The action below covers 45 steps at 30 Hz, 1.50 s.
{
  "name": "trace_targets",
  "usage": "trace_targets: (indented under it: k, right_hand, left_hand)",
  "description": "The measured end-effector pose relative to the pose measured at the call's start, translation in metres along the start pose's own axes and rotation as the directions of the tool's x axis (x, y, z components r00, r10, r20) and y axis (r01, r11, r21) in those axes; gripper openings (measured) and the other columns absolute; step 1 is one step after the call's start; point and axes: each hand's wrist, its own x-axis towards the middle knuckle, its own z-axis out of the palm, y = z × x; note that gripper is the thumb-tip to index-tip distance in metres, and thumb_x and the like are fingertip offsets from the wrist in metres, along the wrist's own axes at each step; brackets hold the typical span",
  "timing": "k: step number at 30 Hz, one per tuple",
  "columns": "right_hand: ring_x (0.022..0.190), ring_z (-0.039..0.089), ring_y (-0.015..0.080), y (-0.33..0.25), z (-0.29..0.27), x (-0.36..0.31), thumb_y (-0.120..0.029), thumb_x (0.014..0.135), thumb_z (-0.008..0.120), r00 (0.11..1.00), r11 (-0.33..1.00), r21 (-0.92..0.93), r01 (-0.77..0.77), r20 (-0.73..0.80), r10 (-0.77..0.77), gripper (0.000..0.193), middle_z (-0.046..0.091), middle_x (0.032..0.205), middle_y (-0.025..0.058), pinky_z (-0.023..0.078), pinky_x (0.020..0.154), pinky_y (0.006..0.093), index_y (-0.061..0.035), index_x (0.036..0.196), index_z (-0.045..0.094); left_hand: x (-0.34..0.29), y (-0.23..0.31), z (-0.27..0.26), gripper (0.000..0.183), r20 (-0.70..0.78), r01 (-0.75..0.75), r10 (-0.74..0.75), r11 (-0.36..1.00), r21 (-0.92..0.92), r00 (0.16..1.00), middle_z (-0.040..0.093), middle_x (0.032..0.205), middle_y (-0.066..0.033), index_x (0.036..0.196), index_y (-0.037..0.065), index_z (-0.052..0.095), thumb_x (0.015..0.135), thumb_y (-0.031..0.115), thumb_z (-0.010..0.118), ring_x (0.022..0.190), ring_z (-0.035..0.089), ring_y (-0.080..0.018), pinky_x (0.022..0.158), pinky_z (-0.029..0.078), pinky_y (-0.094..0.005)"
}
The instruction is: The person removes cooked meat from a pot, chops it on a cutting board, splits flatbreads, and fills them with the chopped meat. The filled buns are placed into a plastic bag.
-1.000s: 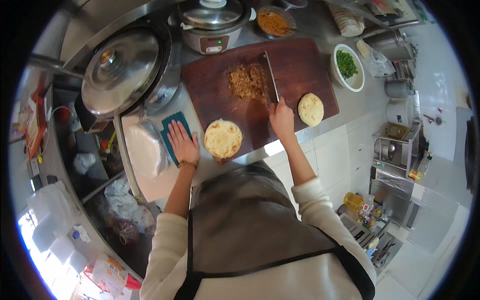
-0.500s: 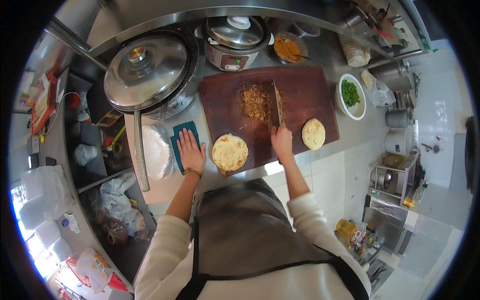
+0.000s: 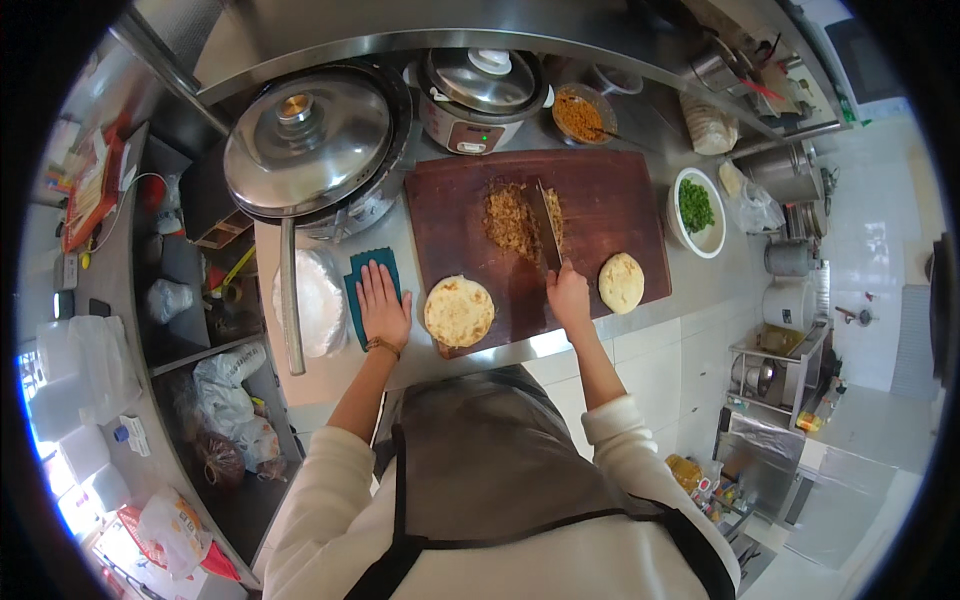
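Note:
My right hand (image 3: pixel 569 295) is wrapped round the handle of a knife (image 3: pixel 547 222), whose blade stands on the dark wooden cutting board (image 3: pixel 610 190). Along the left of the blade lies a heap of brown chopped filling, probably meat (image 3: pixel 509 220); a few bits show on its right side too. Flat on a folded dark green cloth (image 3: pixel 358 298) rests my left hand (image 3: pixel 381 305), fingers stretched out. One round flatbread (image 3: pixel 459 311) sits at the board's near left corner. A second flatbread (image 3: pixel 621 283) lies to the right of my right hand.
A large lidded steel pan (image 3: pixel 310 140) stands at the left, its long handle pointing toward me. Behind the board are a rice cooker (image 3: pixel 478 100) and a bowl of orange-brown food (image 3: pixel 580 112). A white bowl of chopped greens (image 3: pixel 697 207) is at the right. A plastic-covered white container (image 3: pixel 312 300) sits left of the cloth.
The knife blade has shifted a little left, toward the chopped filling, and leans more. My left hand stays on the cloth. The whole view has moved slightly.

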Motion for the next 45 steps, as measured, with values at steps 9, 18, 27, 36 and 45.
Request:
trace_targets:
  k: [9,18,27,36,45]
  right_hand:
    - [0.075,0.065,0.0486,0.035,-0.020,0.031,-0.018,0.091,0.057,0.988,0.992,0.040,0.120,-0.105,-0.115,0.024,0.065,0.077,0.0320,0.053,0.067,0.0561,0.0060,0.097,0.057]
    - [0.075,0.066,0.0486,0.056,-0.018,0.069,-0.015,0.089,0.056,0.947,0.944,-0.085,0.318,-0.016,-0.320,0.022,0.064,0.075,0.0315,0.054,0.066,0.0568,0.0054,0.098,0.057]
    - [0.076,0.066,0.0493,0.065,-0.036,0.089,-0.014,0.090,0.056,0.885,0.902,0.003,0.432,0.192,-0.425,0.021,0.066,0.078,0.0307,0.054,0.069,0.0572,0.0038,0.102,0.055]
    - [0.080,0.066,0.0494,0.059,-0.049,0.089,-0.015,0.090,0.055,0.795,0.846,0.018,0.534,0.330,-0.509,0.022,0.066,0.080,0.0307,0.054,0.072,0.0569,0.0035,0.103,0.055]
    - [0.083,0.066,0.0489,0.057,-0.048,0.086,-0.014,0.091,0.053,0.804,0.843,0.053,0.535,0.274,-0.528,0.021,0.066,0.084,0.0310,0.053,0.075,0.0568,0.0034,0.102,0.056]
  left_hand:
    - [0.000,-0.006,-0.002,0.072,0.058,0.024,-0.016,0.992,-0.127,0.998,0.015,0.161,-0.0223,0.153,-0.002,0.022,0.100,0.042,0.041,0.150,0.010,-0.0364,0.120,0.006,-0.0515]
    - [-0.093,0.057,-0.035,0.053,-0.076,0.177,-0.262,0.812,-0.557,0.962,0.028,0.158,-0.0198,0.147,0.001,0.039,0.105,0.033,0.032,0.150,0.010,-0.0378,0.120,0.005,-0.0522]
    - [-0.171,0.142,-0.020,0.049,-0.092,0.470,-0.605,0.696,-0.544,0.791,0.030,0.158,-0.0177,0.143,0.001,0.044,0.106,0.030,0.033,0.150,0.009,-0.0381,0.120,0.006,-0.0538]
    - [-0.197,0.196,-0.015,0.051,-0.065,0.599,-0.743,0.585,-0.546,0.666,0.031,0.156,-0.0195,0.144,-0.001,0.041,0.106,0.032,0.037,0.150,0.010,-0.0382,0.120,0.005,-0.0548]
    - [-0.225,0.218,-0.007,0.049,-0.119,0.609,-0.772,0.576,-0.545,0.624,0.037,0.153,-0.0221,0.143,-0.002,0.042,0.104,0.028,0.044,0.149,0.016,-0.0402,0.119,0.009,-0.0544]
